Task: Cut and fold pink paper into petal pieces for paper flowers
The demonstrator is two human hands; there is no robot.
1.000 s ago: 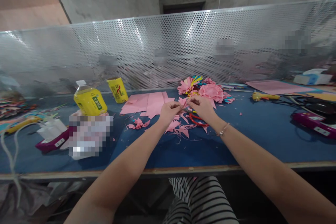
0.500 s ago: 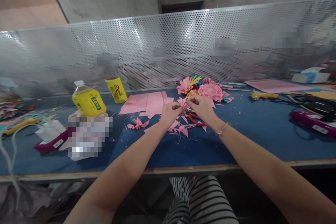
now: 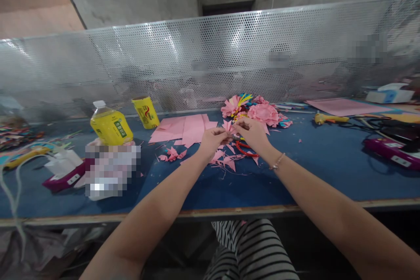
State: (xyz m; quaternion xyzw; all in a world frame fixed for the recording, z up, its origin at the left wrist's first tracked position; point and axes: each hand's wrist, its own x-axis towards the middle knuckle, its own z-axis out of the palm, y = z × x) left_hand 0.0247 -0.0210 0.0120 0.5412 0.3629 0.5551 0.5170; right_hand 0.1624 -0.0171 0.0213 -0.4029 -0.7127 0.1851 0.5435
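Note:
Between my two hands is a small pink paper flower (image 3: 227,126) with pointed, pleated petals. My left hand (image 3: 213,140) pinches its left side, fingers closed. On its right side, my right hand (image 3: 251,131) grips it between thumb and fingertips. Just below lie pink paper scraps (image 3: 226,160) and a red-handled tool (image 3: 246,151), partly hidden by my right hand. Behind my hands sit finished-looking pink paper flowers (image 3: 263,114) with yellow and blue strips among them. Pink paper sheets (image 3: 193,129) lie beyond my left hand.
At the left stand a yellow-labelled bottle (image 3: 111,127) and a yellow canister (image 3: 146,113), near a purple power strip (image 3: 65,178). To the right are a yellow glue gun (image 3: 330,119), cables and another purple power strip (image 3: 390,153). A perforated metal screen (image 3: 177,61) borders the table's back.
The pink paper between my fingers now shows more of its pleated points, fanned upward. Both hands stay in nearly the same place, with small finger shifts.

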